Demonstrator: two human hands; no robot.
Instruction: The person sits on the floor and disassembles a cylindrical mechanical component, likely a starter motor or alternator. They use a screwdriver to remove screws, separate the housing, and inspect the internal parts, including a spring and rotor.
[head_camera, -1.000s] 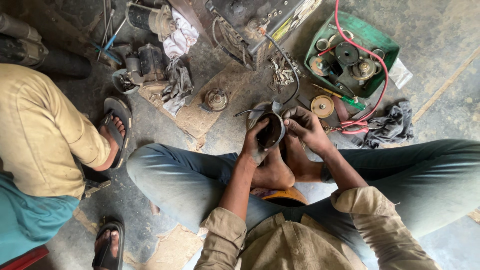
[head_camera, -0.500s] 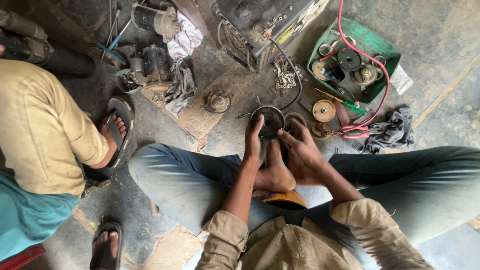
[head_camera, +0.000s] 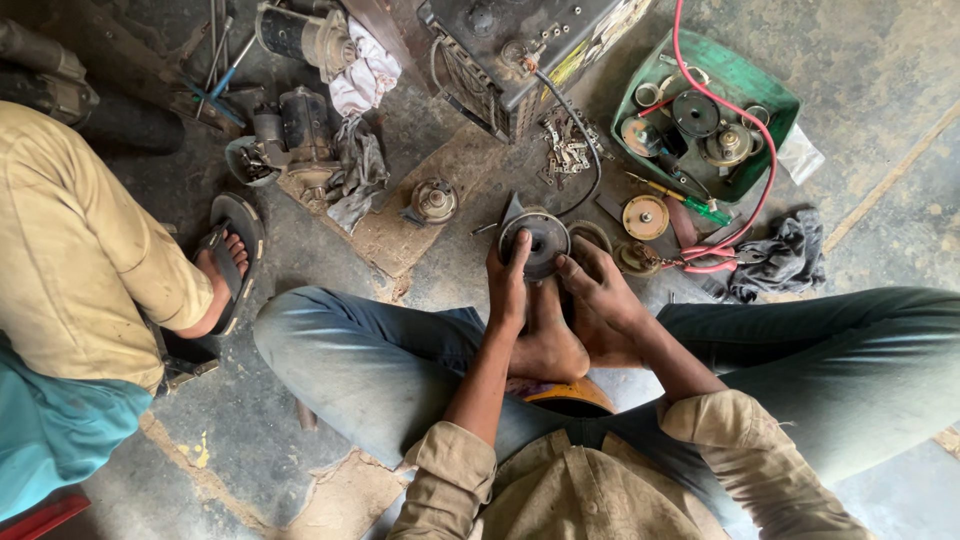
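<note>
Looks like mid-teardown: left hand (head_camera: 508, 290) and right hand (head_camera: 600, 300) both have fingers clamped on the round metal housing (head_camera: 535, 243), braced on the floor against the bare foot (head_camera: 545, 340), so next it probably needs a firm twist.

Dull greasy metal disc (head_camera: 535, 243), glossy green plastic tray (head_camera: 765, 93), rough concrete floor (head_camera: 880, 150).

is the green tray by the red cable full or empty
Full: the green tray holds several round metal parts, and the red cable runs across it.
</note>
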